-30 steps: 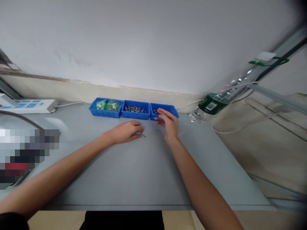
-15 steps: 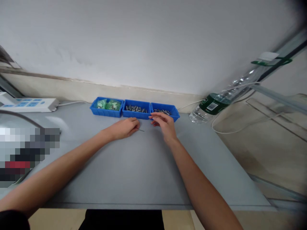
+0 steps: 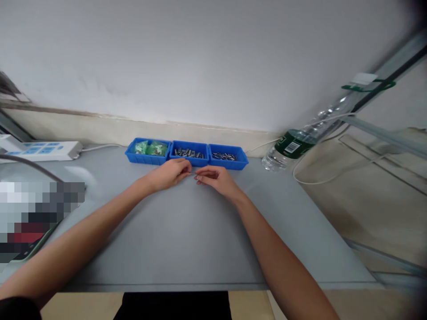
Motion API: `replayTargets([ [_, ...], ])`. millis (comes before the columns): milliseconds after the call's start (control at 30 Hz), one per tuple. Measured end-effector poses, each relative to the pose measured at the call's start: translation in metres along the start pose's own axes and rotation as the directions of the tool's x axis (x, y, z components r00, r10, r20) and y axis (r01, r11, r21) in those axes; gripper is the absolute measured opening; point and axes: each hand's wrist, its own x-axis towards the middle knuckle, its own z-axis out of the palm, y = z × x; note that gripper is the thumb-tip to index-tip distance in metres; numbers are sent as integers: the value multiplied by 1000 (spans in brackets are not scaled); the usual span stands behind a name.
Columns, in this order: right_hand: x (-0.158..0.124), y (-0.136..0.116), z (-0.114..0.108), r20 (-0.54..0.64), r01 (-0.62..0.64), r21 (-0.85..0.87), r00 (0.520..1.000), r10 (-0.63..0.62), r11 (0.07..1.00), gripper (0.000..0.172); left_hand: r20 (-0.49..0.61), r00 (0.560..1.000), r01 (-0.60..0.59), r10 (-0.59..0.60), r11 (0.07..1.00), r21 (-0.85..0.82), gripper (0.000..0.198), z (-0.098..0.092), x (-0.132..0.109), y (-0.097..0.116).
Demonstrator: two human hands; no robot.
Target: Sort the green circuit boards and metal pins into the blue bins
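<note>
My left hand (image 3: pixel 169 173) rests on the grey table (image 3: pixel 187 240) just in front of the middle blue bin (image 3: pixel 189 159). Its fingers are pinched on a thin metal pin, of which only the tip shows. My right hand (image 3: pixel 215 178) lies beside it with the fingers drawn together. Its fingertips almost meet those of the left hand, and what they hold is too small to make out. The middle bin and the right blue bin (image 3: pixel 230 164) hold several small metal parts. The left blue bin (image 3: pixel 147 158) holds green packets.
A clear water bottle (image 3: pixel 293 146) with a green label lies at the back right, and a white cable (image 3: pixel 320 181) runs past it. A white power strip (image 3: pixel 42 150) sits at the back left. A blurred-out object (image 3: pixel 33 218) is on the left. The table's front edge is near my body.
My right hand has come away from the right bin and moved left and down to the table, meeting my left hand. The left hand shifted slightly towards the bins.
</note>
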Motion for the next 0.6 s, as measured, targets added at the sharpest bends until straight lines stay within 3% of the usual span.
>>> replayTargets([
  [233, 1, -2, 4, -8, -46, 159, 999, 48, 986, 26, -51, 999, -13, 10, 998, -64, 5, -2, 2, 7],
  [367, 0, -4, 4, 14, -47, 151, 999, 45, 987, 27, -81, 997, -8, 2, 998, -67, 4, -3, 2, 9],
  [600, 2, -5, 7, -49, -80, 229, 994, 94, 970, 30, -151, 988, 5, -20, 995, -100, 10, -4, 4, 7],
])
